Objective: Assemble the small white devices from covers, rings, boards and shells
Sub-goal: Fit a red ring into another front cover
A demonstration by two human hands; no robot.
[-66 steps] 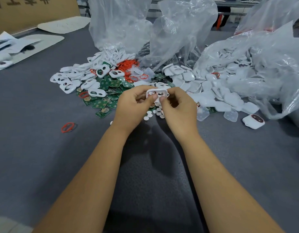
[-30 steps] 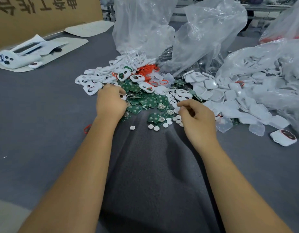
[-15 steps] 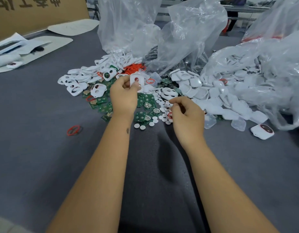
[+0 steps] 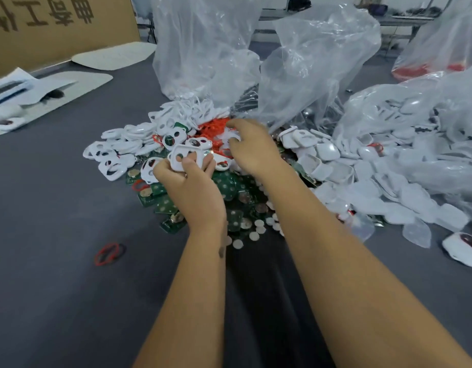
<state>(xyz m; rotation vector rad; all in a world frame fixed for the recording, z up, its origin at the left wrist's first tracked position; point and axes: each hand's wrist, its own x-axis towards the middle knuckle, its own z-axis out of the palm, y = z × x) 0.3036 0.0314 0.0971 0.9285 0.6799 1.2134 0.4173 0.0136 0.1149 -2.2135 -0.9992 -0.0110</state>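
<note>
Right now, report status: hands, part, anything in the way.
Left hand has a grip on a white cover. Right hand reaching at the orange rings, grip unclear. Clear bag hangs just behind.

Both forearms bare, no sleeves; small dark mark, maybe tattoo, near left wrist.

Two bare forearms rise from the bottom edge of the frame toward its centre. The left hand (image 4: pixel 192 187), just left of centre, is seen from the back, its fingers curled around a white cover (image 4: pixel 185 155) held above the knuckles. The right hand (image 4: pixel 252 148), slightly higher and right of centre, reaches further up the frame, palm down, fingers bent with their tips lowered; whether they pinch anything cannot be told. The two hands sit near each other without touching.
</note>
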